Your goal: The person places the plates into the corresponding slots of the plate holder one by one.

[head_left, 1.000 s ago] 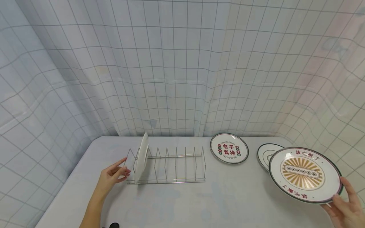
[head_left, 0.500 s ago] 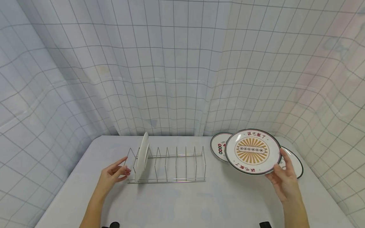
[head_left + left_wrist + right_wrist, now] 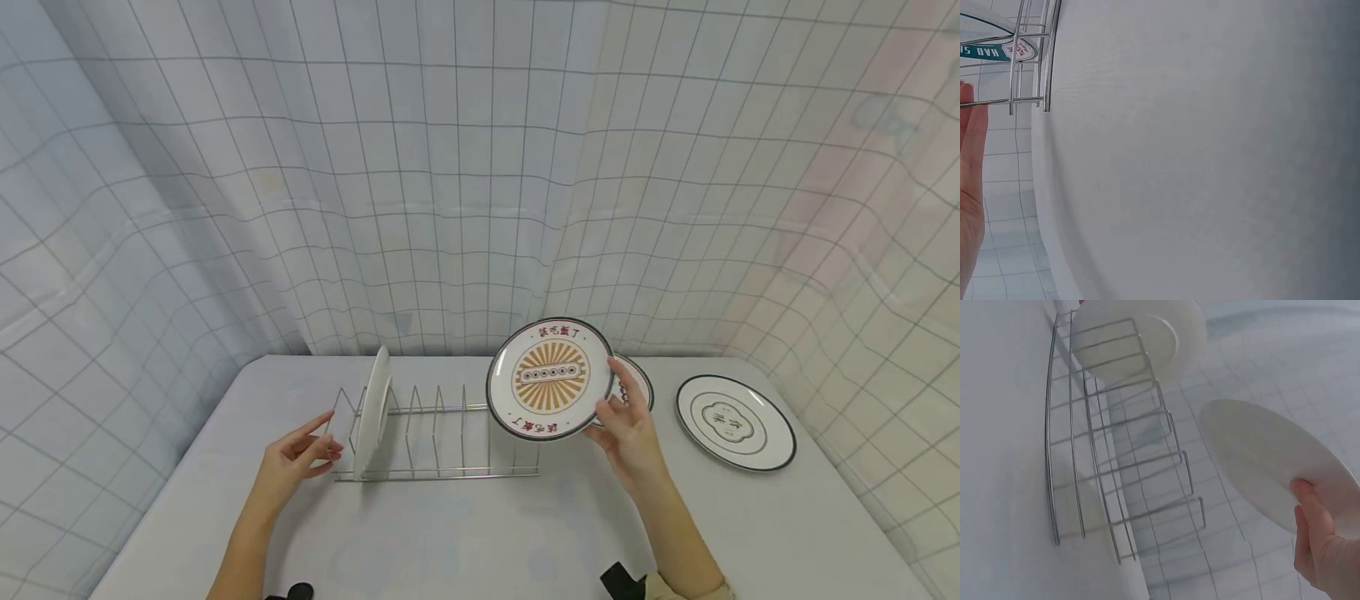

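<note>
My right hand (image 3: 633, 437) pinches the lower right rim of a white plate (image 3: 551, 379) with a dark edge and gold sunburst, thumb in front and fingers behind. The plate is raised and tilted, overlapping the right end of a wire dish rack (image 3: 450, 477) in the head view. Its plain white underside (image 3: 1266, 450) faces the right wrist view. One plate (image 3: 372, 425) stands upright near the rack's left end; a teal band (image 3: 991, 51) on it shows in the left wrist view. My left hand (image 3: 296, 454) holds the rack's left end wire, index finger extended.
A plate with red characters (image 3: 640, 387) lies at the back, mostly hidden behind the raised one. Farther right lies another dark-rimmed plate (image 3: 735, 423). Grid-patterned curtains (image 3: 487, 208) hang behind and beside the white table (image 3: 487, 542).
My right hand has carried the sunburst plate leftward from the far right to the rack's right end, uncovering the right-hand plate on the table. The left hand and rack have stayed put.
</note>
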Motion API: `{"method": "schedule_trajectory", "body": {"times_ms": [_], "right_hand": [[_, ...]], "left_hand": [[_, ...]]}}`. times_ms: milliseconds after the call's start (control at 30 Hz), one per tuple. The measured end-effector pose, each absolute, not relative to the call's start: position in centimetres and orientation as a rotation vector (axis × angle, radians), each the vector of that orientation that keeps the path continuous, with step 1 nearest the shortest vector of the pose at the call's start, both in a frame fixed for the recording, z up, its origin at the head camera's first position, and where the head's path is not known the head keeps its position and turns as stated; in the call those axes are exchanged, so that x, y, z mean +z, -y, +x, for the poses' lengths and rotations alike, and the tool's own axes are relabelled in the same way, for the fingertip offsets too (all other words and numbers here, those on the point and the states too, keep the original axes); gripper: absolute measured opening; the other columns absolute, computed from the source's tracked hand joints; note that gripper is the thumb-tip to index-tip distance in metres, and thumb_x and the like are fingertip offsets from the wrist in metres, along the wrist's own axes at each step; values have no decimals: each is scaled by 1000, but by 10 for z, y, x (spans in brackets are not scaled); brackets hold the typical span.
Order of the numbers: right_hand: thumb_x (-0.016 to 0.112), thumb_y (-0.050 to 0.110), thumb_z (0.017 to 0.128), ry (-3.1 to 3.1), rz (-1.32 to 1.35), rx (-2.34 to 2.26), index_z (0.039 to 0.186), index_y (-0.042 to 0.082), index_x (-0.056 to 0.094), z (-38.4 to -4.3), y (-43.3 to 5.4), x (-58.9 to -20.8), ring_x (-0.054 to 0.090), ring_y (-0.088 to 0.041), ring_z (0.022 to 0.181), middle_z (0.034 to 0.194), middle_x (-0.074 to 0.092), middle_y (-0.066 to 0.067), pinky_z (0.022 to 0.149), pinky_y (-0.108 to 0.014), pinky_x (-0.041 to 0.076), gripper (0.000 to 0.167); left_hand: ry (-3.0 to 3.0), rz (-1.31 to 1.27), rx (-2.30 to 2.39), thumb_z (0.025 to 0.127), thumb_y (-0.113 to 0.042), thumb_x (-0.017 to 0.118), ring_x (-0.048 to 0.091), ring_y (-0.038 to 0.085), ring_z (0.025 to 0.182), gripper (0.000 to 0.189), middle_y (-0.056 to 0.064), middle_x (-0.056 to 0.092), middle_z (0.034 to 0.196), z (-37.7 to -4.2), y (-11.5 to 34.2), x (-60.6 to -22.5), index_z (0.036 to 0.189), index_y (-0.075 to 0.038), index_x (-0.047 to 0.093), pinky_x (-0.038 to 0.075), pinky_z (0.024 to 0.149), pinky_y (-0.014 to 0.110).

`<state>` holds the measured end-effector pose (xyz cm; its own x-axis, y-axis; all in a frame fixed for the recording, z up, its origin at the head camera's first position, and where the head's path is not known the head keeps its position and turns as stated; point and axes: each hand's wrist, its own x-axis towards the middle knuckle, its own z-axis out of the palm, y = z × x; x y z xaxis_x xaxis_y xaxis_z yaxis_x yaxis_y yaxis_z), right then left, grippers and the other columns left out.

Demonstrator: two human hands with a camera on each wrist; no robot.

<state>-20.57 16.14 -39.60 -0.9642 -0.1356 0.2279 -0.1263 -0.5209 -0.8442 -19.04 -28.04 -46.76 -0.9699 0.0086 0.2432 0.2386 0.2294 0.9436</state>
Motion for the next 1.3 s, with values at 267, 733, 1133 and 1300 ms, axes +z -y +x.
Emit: {"method": "schedule_trajectory", "body": {"times_ms": [267,733,1133,1300], "right_hand": [[50,-2,92,-1582,-419,-2577,141,19,29,-213,-114,-384,59,-14,89,115,51,-10,74,-29,54,58],[51,0,92,-1641,-483,-2419,141,19,32,-224,-54,-377,58,-16,86,104,45,-10,78,-38,53,56],[57,-2,88,-1851,-522,-2273,137,20,39,-219,-17,-373,58,-18,87,106,43,-15,75,-40,54,57],[60,3,87,-1988,-579,-2211,137,20,42,-215,0,-371,55,-19,92,113,41,-21,74,-38,54,55]], "left_hand": [[2328,-229,-1817,94,-9,51,65,9,74,42,-4,68,82,-191,281,-468,132,7,42,54,65,23],[2326,-216,-1809,93,-9,53,65,9,73,39,-5,68,82,-192,280,-469,132,-2,48,54,65,24],[2341,-203,-1783,93,-10,53,65,9,73,41,-4,68,81,-192,281,-469,131,2,46,54,65,24],[2345,-198,-1785,94,-10,52,65,9,73,42,-5,67,81,-191,281,-469,131,6,43,54,65,24]]}}
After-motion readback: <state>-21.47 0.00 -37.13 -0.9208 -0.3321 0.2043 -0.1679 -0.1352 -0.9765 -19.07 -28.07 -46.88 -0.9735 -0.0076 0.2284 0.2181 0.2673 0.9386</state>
